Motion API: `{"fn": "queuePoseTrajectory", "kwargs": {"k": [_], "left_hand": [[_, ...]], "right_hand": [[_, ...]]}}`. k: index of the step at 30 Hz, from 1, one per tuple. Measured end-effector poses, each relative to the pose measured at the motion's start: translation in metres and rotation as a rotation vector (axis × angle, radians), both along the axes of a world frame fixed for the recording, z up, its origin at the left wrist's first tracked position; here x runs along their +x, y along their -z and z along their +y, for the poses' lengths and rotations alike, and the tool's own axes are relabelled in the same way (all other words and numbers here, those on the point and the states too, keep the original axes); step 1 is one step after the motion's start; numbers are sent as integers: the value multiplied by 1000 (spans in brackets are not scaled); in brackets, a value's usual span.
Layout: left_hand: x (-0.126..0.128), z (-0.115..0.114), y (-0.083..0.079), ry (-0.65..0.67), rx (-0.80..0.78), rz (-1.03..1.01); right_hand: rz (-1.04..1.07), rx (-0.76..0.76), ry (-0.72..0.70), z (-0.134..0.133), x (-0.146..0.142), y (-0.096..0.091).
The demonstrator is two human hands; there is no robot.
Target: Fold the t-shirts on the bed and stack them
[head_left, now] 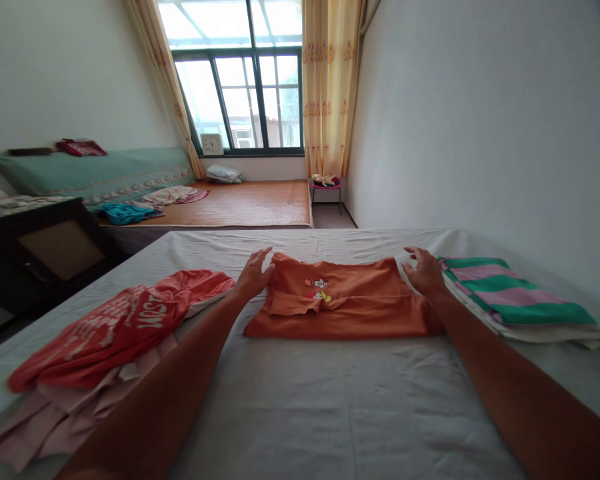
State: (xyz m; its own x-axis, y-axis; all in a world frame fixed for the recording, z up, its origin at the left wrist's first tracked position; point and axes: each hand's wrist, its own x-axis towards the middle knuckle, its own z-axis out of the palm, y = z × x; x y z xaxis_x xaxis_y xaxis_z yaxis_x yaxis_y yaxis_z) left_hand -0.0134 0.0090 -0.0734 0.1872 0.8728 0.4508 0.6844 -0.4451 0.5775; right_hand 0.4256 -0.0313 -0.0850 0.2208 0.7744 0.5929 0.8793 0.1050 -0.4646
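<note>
An orange T-shirt (350, 313) with small cartoon prints lies partly folded on the pale bed sheet (310, 400). My left hand (254, 273) is at its far left corner, fingers apart, with nothing visible in its grasp. At the far right corner is my right hand (423, 269), also open and empty; whether either hand touches the cloth is hard to tell. Left of my left forearm, a red shirt (105, 333) with white lettering lies crumpled over a pink garment (55, 423). Folded green-and-pink striped cloth (525, 290) rests to the right of my right hand.
White cloth (510, 330) shows under the striped one, close to the right wall (480, 133). A dark cabinet (50, 247) stands at left. Beyond the bed's far edge are a second bed (250, 203) with clothes on it and a small stool (327, 185).
</note>
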Motion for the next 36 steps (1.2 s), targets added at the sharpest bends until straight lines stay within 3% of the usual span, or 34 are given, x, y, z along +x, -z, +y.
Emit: {"fn": "queuePoseTrajectory", "kwargs": {"k": [2,4,8,9,11,13,16,19,21,23,26,28,31,33,36], "left_hand": [[-1,-6,-10,86,-117,-25],[1,-18,-24,265,-306,-50],[12,-44,-44,702,-858,54],[16,-49,-45,767,-966,115],[22,-55,-43,810,-1076,243],[28,-59,-39,799,-1045,372],[33,-62,-37,788,-928,506],[30,-60,-38,793,-970,500],[23,-51,-36,764,-929,413],[15,-36,-31,581,-678,241],[5,-8,-17,121,-190,-64],[4,5,-6,-2,-103,-180],[9,11,8,108,-214,-281],[15,10,11,172,-292,-373],[20,6,6,87,-401,-458]], "right_hand": [[54,-75,-77,-10,-9,-12],[184,-296,-302,-23,-27,-28],[345,-1047,-957,-50,-73,-46],[342,-1191,-1042,-53,-81,-45],[345,-1326,-1056,-54,-89,-39],[369,-1297,-934,-52,-81,-31],[396,-1269,-780,-47,-45,-25],[412,-1268,-691,-43,-3,-21],[376,-1135,-553,-36,17,-15],[288,-855,-336,-23,25,-5],[165,-431,-127,-2,18,13],[136,-320,-118,9,7,23],[180,-300,-132,16,-9,30],[318,-327,-153,15,-13,26],[621,-401,-328,8,-12,15]]}}
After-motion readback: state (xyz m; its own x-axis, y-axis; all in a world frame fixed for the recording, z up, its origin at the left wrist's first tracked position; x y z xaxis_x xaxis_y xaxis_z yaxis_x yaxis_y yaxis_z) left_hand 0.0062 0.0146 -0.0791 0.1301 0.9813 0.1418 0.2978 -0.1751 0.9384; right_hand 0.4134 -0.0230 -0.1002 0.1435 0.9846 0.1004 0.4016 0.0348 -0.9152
